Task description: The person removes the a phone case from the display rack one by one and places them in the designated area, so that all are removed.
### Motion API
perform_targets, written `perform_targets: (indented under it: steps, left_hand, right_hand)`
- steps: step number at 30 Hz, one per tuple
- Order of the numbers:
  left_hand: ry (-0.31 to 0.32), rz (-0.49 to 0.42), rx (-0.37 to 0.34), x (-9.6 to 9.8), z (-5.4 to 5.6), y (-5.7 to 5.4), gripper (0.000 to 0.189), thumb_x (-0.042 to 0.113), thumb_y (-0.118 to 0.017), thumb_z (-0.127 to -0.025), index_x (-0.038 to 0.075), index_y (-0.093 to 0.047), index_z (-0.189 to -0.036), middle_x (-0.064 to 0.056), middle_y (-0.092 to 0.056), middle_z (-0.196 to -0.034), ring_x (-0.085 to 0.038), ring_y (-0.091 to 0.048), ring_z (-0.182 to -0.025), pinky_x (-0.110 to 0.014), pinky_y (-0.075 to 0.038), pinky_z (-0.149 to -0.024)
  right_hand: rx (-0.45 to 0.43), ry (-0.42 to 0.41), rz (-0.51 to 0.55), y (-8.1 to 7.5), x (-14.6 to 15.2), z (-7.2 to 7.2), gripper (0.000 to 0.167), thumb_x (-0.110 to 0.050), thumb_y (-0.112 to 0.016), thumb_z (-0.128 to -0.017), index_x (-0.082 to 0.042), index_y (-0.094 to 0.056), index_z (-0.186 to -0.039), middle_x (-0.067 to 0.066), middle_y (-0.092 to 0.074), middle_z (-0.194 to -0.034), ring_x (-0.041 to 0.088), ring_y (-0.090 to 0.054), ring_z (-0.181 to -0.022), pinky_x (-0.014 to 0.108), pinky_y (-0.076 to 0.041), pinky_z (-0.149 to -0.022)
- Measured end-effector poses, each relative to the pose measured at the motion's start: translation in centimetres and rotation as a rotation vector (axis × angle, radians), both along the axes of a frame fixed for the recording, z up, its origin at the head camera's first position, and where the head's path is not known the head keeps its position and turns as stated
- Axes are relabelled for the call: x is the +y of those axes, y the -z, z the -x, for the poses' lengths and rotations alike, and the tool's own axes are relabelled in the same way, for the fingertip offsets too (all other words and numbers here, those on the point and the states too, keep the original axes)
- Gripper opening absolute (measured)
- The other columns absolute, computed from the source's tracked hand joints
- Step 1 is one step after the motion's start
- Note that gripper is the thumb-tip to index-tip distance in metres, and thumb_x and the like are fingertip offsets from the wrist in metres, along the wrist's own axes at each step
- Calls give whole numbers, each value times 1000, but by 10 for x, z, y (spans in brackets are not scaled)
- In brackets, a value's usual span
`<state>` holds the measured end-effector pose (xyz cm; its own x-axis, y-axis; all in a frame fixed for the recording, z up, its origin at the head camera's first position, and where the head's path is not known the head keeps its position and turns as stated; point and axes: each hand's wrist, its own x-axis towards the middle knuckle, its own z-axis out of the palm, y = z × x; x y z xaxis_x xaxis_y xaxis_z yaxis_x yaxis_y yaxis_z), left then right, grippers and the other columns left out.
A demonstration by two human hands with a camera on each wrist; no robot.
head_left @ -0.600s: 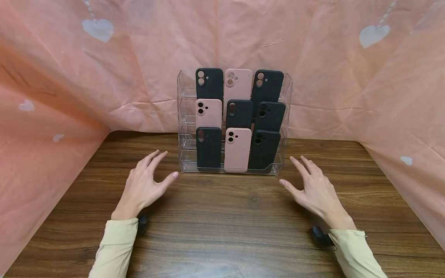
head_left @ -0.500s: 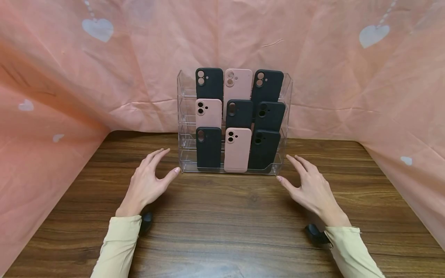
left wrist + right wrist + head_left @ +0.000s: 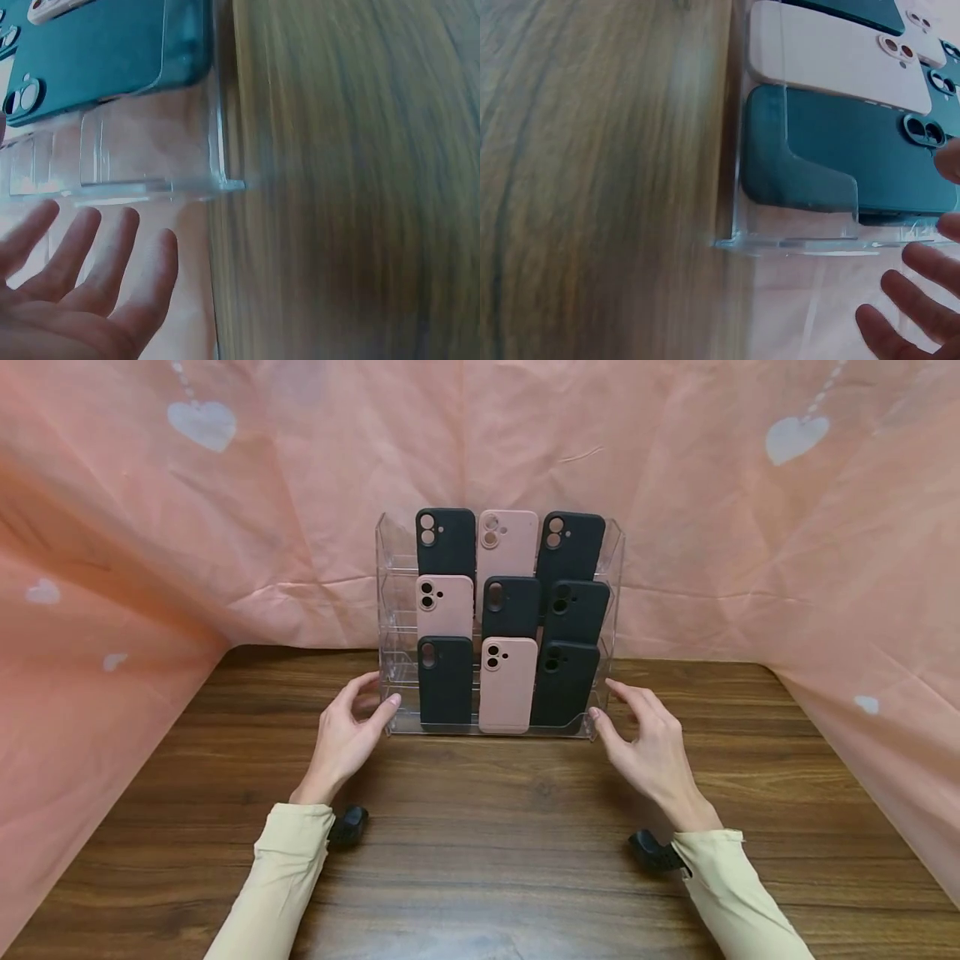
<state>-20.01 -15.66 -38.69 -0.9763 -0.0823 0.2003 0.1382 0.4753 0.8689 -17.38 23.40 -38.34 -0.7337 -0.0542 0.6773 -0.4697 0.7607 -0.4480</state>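
Note:
A clear acrylic tiered stand (image 3: pixel 407 723) stands upright on the table, holding several phone cases in rows. The front row has a dark case (image 3: pixel 446 685), a pink case (image 3: pixel 507 687) and another dark case (image 3: pixel 567 689). At the stand's left side is my left hand (image 3: pixel 345 735), thumb by the front corner and fingers spread along the side. My right hand (image 3: pixel 651 745) mirrors it on the right. The left wrist view shows the left fingers (image 3: pixel 112 259) relaxed just outside the clear wall; in the right wrist view the right fingers (image 3: pixel 919 300) lie likewise.
The wooden table (image 3: pixel 510 852) stretches in front of the stand and to both sides. Pink cloth (image 3: pixel 300 510) with white hearts hangs behind and at the sides. A black wrist device (image 3: pixel 349 827) shows at the left cuff, a similar black device (image 3: pixel 654 850) at the right.
Both hands have moved inward and forward, from apart on either side to the stand's two sides. The view has shifted slightly; the stand and cases keep their places.

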Motion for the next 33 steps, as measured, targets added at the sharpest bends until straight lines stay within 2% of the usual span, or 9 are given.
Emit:
perform_targets:
  steps: [3, 7, 10, 12, 14, 15, 24, 30, 33]
  left_hand:
    - [-31, -31, 5, 4, 1, -1, 54, 44, -68, -96, 18, -58, -142, -5, -63, -142, -24, -68, -121, -42, -57, -97]
    - [-78, -73, 53, 7, 3, 1, 44, 39, -67, -98, 19, -62, -137, -4, -67, -133, -22, -71, -115, -32, -54, -89]
    - [-103, -105, 96, 8, 5, 1, 37, 34, -67, -98, 20, -65, -133, -4, -69, -126, -21, -72, -111, -22, -52, -83]
    - [-117, -117, 115, 9, 6, 1, 34, 31, -67, -99, 20, -66, -131, -4, -70, -122, -21, -73, -109, -16, -51, -80]
    - [-126, -124, 131, 9, 7, 1, 31, 27, -68, -99, 19, -67, -129, -5, -71, -120, -22, -74, -106, -12, -50, -77]
    - [-129, -128, 137, 9, 7, 2, 31, 25, -68, -98, 18, -68, -128, -6, -71, -120, -23, -74, -105, -10, -49, -76]
    - [-144, -132, 187, 9, 9, 4, 26, 14, -68, -98, 14, -70, -124, -10, -73, -114, -27, -75, -98, -7, -48, -72]
    - [-141, -142, 175, 9, 10, 4, 26, 14, -68, -98, 15, -70, -124, -10, -73, -114, -27, -75, -99, -7, -49, -70]
    - [-136, -148, 170, 9, 10, 4, 26, 14, -68, -98, 14, -70, -124, -10, -73, -114, -27, -75, -99, -7, -50, -71]
  right_hand:
    - [31, -10, 24, -3, -3, 3, 41, -10, -77, -87, -2, -69, -127, 17, -72, -111, 30, -69, -102, 25, -53, -80]
    - [13, -11, 50, -5, -8, 7, 41, -10, -76, -89, -4, -69, -128, 17, -73, -111, 31, -69, -102, 14, -51, -78]
    - [-23, 15, 67, -6, -12, 10, 42, -13, -76, -90, -6, -68, -131, 16, -74, -113, 31, -69, -104, 23, -57, -78]
    - [-47, 32, 80, -6, -14, 12, 44, -14, -75, -90, -6, -66, -133, 15, -73, -117, 31, -69, -106, 34, -59, -79]
    - [-63, 48, 89, -6, -17, 13, 47, -15, -75, -91, -6, -64, -135, 15, -73, -120, 31, -68, -107, 47, -58, -79]
    - [-68, 55, 96, -7, -18, 13, 48, -16, -75, -91, -7, -63, -136, 14, -74, -121, 31, -68, -107, 48, -58, -79]
    - [-73, 153, 168, -8, -30, 21, 47, -16, -76, -89, -8, -64, -133, 13, -77, -111, 35, -59, -88, 37, -39, -73]
    - [-80, 179, 227, -7, -33, 24, 42, -12, -78, -87, -6, -68, -127, 14, -76, -103, 35, -61, -97, 38, -47, -76]
    - [-97, 185, 242, -6, -32, 24, 40, -12, -79, -87, -5, -70, -125, 14, -75, -100, 33, -62, -98, 33, -52, -77]
